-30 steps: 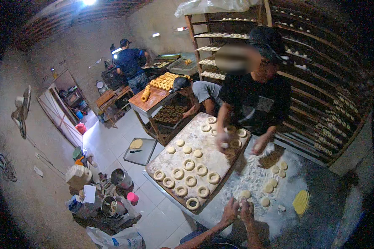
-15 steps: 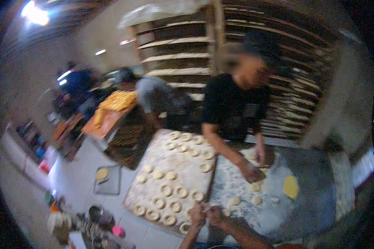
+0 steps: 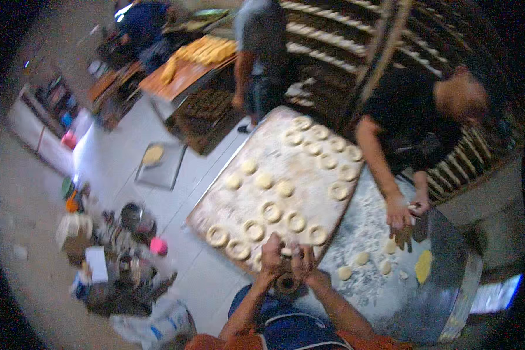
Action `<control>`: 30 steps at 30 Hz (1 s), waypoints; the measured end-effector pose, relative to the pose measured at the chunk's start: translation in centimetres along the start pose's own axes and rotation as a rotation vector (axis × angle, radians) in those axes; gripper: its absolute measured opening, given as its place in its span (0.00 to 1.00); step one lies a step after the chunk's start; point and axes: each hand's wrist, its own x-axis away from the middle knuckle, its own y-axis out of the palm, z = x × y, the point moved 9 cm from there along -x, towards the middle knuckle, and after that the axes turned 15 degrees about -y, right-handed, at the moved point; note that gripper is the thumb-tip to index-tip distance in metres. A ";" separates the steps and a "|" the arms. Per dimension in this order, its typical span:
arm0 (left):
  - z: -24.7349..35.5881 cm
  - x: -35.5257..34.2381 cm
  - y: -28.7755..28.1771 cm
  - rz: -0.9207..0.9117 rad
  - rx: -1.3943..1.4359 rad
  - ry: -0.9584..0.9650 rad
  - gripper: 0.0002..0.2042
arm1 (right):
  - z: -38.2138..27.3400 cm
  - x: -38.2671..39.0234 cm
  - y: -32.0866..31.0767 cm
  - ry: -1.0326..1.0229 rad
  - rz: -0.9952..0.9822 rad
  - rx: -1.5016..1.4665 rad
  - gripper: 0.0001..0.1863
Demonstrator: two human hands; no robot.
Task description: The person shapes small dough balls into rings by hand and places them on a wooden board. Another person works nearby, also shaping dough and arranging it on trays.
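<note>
My left hand (image 3: 272, 255) and my right hand (image 3: 304, 261) are close together above the near edge of a floured board (image 3: 216, 207). Both sets of fingers are closed on a small piece of pale dough (image 3: 287, 251) between them, whose shape is mostly hidden. Just below the hands is a dough ring (image 3: 287, 283). More rings, among them one dough ring (image 3: 271, 212), lie on the near and far right parts of the board. Several round dough pieces (image 3: 263, 179) lie across its middle.
A floury metal table (image 3: 385, 315) adjoins on the right, holding dough balls (image 3: 362, 258) and a flat yellow piece (image 3: 423, 266). A co-worker's hands (image 3: 399, 211) work over it. Floor items include a tray (image 3: 160, 175) and pots (image 3: 135, 219). Shelves (image 3: 326, 49) stand behind.
My view has tilted down and turned, so the board appears higher and rotated. My hands stay together at its near edge. The co-worker in grey now stands upright.
</note>
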 end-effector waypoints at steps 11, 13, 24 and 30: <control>-4.8 -11.2 -16.5 0.284 -0.542 -0.380 0.07 | -4.2 -14.5 6.6 0.040 -0.173 0.400 0.31; -4.3 -11.9 -16.8 0.252 -0.581 -0.288 0.07 | -5.1 -12.4 4.0 -0.049 -0.163 0.575 0.35; -3.6 -11.2 -16.2 0.118 -0.430 -0.277 0.11 | -4.5 14.9 -19.9 0.636 0.316 0.616 0.22; 0.0 -10.1 -15.1 0.400 -0.631 -0.021 0.17 | -3.9 16.6 -18.3 0.743 0.107 0.812 0.17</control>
